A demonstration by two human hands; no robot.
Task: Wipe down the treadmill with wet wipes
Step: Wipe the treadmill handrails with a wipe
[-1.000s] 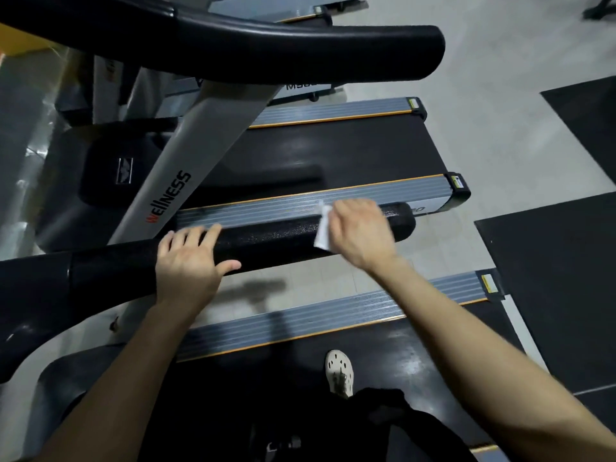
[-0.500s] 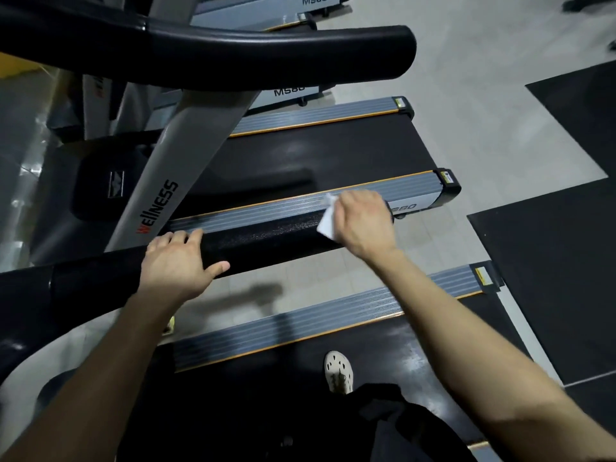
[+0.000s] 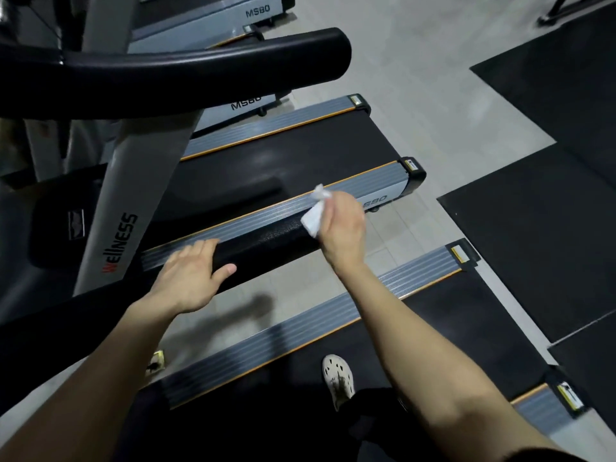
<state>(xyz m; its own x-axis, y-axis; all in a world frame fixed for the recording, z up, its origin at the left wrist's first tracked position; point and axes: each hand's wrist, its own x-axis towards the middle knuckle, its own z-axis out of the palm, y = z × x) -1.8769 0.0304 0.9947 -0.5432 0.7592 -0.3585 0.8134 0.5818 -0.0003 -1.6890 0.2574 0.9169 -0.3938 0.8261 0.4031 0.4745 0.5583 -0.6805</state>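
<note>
Handrail (image 3: 266, 246): left hand (image 3: 190, 278) flat on top, right hand (image 3: 343, 231) grip holding wipe (image 3: 313, 220) at end; second treadmill (image 3: 300, 158) beyond.

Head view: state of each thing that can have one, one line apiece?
wet wipe: crumpled, gripped by the right hand at the end of the handrail.
left hand: fingers straight, resting on the handrail.
shoe: planted on the treadmill belt.

Pretty clearly a gym. There's a whole row of treadmills (image 3: 286, 155): past the grey Wellness post (image 3: 123, 241) sit more MS80 decks (image 3: 206, 26), and to its right black rubber mats (image 3: 533, 248) cover a pale tile floor (image 3: 416, 71).
</note>
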